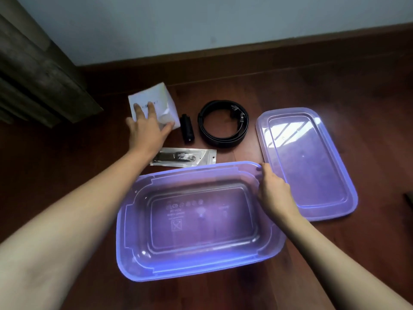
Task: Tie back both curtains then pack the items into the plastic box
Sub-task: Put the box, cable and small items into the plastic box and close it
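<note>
Plastic box [125, 242] sits open-side up on the wooden floor [335, 97] just in front of the person, its long axis running left to right. Its lid [312, 166] lies flat just to the right, long axis pointing away. The right hand [273, 191] grips the box's far right corner, fingers [262, 167] curled over the rim. The left hand [146, 128] reaches beyond the box, its fingers [152, 108] spread and fairly straight, resting on a white packet [154, 97]. Close by lie a black cylinder [187, 128], a coiled black strap [221, 142] and a clear zip bag [201, 156].

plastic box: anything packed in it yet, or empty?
Empty: the plastic box shows only its bare moulded bottom; the lid lies off beside it.
</note>
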`<state>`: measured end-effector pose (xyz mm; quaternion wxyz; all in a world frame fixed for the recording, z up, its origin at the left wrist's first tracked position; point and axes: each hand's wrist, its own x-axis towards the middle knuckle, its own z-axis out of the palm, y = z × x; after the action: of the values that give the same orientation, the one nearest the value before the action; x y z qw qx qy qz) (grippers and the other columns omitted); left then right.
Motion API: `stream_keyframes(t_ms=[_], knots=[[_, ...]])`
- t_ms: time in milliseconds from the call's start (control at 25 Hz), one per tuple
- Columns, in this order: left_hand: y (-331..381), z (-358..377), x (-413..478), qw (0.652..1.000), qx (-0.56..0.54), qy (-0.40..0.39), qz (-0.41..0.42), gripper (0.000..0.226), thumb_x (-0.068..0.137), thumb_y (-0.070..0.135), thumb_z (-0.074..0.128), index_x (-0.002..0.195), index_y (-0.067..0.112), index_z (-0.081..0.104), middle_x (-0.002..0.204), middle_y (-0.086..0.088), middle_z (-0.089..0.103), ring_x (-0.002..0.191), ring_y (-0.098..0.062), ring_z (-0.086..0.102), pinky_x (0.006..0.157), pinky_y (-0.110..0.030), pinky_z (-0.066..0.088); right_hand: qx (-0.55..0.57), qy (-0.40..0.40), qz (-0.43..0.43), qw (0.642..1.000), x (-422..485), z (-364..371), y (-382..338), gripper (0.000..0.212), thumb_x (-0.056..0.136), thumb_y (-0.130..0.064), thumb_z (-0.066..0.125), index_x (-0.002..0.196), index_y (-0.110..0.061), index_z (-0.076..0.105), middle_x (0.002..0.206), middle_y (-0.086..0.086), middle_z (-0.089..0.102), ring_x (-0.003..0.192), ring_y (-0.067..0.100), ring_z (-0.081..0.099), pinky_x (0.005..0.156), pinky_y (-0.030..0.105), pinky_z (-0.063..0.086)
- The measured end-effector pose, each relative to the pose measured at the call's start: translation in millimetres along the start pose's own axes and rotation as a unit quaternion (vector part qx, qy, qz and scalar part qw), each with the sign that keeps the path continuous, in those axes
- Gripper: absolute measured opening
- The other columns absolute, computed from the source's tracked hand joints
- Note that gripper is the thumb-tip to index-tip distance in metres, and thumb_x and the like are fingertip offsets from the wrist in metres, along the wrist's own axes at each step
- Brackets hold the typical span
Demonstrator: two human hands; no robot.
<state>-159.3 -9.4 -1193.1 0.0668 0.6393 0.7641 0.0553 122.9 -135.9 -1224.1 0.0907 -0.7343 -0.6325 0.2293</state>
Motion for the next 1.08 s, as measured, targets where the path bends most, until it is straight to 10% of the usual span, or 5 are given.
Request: stream_keyframes(t_ms=[240,520,720,920,1080], knots=[[11,-74,-145,0.967,-0.096,0.143,0.19,0.077,0.079,0.065,0.046,0.133,0.01,0.053,0.134,-0.021,0.053,0.091,-0.04,0.063,0.083,-0.04,0.052,0.006,-0.006,-0.006,1.0,-4,-8,-5,0.031,0.093,-0.017,0.04,0.123,-0.014,0.039,0.11,0.019,0.064,0.093,0.044,0.057,0.067,0.035,0.031],[-27,-3,-225,0.977,0.093,-0.062,0.183,0.07,0.072,0.067,0.047,0.122,0.021,0.065,0.119,-0.013,0.066,0.059,-0.029,0.056,0.027,-0.027,0.042,0.021,-0.008,-0.011,1.0,-7,-14,-11,0.032,0.093,-0.017,0.043,0.125,-0.009,0.041,0.12,0.016,0.063,0.1,0.045,0.057,0.07,0.035,0.029],[-28,13,-218,0.971,0.142,-0.057,0.185,0.104,0.023,0.062,0.087,0.118,0.026,0.067,0.096,-0.012,0.039,0.049,-0.02,0.019,0.04,-0.014,0.019,0.023,-0.006,-0.005,1.0,-7,-14,-13,0.032,0.092,-0.01,0.041,0.124,-0.011,0.042,0.119,0.014,0.064,0.1,0.043,0.057,0.069,0.034,0.03],[-32,15,-207,0.97,0.165,-0.059,0.17,0.098,0.029,0.044,0.091,0.122,0.033,0.062,0.102,-0.01,0.039,0.045,-0.02,0.034,0.042,-0.015,0.016,0.024,-0.005,-0.008,1.0,-8,-14,-12,0.032,0.091,-0.006,0.038,0.122,-0.01,0.043,0.12,0.01,0.064,0.1,0.041,0.057,0.069,0.032,0.03],[-26,-7,-213,0.981,0.104,-0.076,0.142,0.116,0.031,0.074,0.078,0.134,0.033,0.046,0.115,-0.013,0.058,0.048,-0.025,0.042,0.04,-0.017,0.019,0.021,-0.004,-0.007,1.0,-9,-13,-12,0.032,0.092,-0.007,0.036,0.123,-0.011,0.042,0.12,0.01,0.064,0.1,0.041,0.058,0.069,0.033,0.03]])
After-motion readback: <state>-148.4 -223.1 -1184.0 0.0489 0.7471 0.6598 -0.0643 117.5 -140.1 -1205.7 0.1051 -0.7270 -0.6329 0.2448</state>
